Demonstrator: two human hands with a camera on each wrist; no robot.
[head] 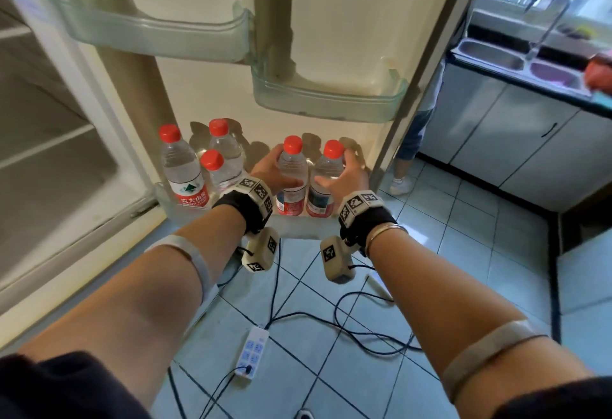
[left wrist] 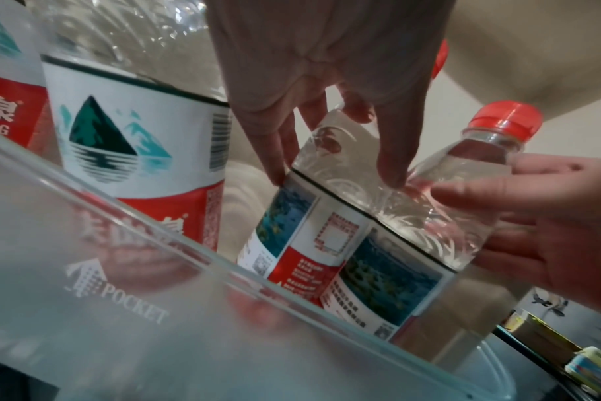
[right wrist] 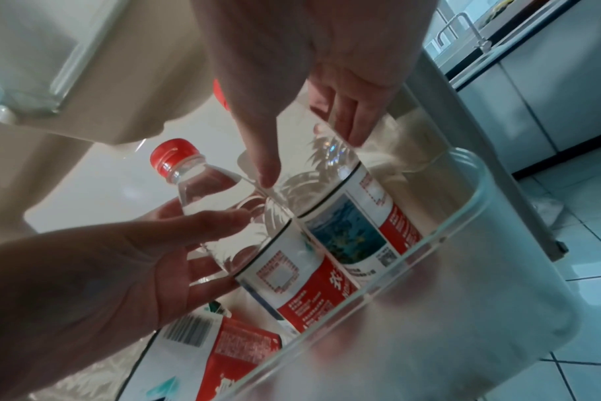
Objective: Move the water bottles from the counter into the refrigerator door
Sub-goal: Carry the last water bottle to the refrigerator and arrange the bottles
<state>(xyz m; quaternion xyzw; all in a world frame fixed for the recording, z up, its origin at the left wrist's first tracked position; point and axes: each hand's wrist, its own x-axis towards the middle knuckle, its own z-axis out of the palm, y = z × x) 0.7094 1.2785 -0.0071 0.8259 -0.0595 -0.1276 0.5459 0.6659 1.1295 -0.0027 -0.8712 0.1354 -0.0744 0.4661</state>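
Five clear water bottles with red caps stand in the lowest shelf [head: 185, 211] of the open refrigerator door. Three of them [head: 180, 167] stand together at its left end. My left hand [head: 278, 173] reaches round the fourth bottle [head: 293, 162], thumb in front and fingers behind, all fairly straight. My right hand [head: 341, 173] is spread round the fifth bottle [head: 329, 167] at the right end. In the left wrist view my left hand [left wrist: 333, 168] touches its bottle [left wrist: 340, 152] with the fingertips. In the right wrist view my right hand [right wrist: 309, 146] spans its bottle [right wrist: 330, 173] above the frosted shelf wall [right wrist: 429, 298].
Two door shelves [head: 159, 31] [head: 328, 100] higher up hold nothing. The fridge interior [head: 49, 147] is at the left. A power strip [head: 251, 352] and cables lie on the tiled floor under my arms. A person's leg [head: 404, 167] shows behind the door. A counter with a sink [head: 490, 54] stands at the right.
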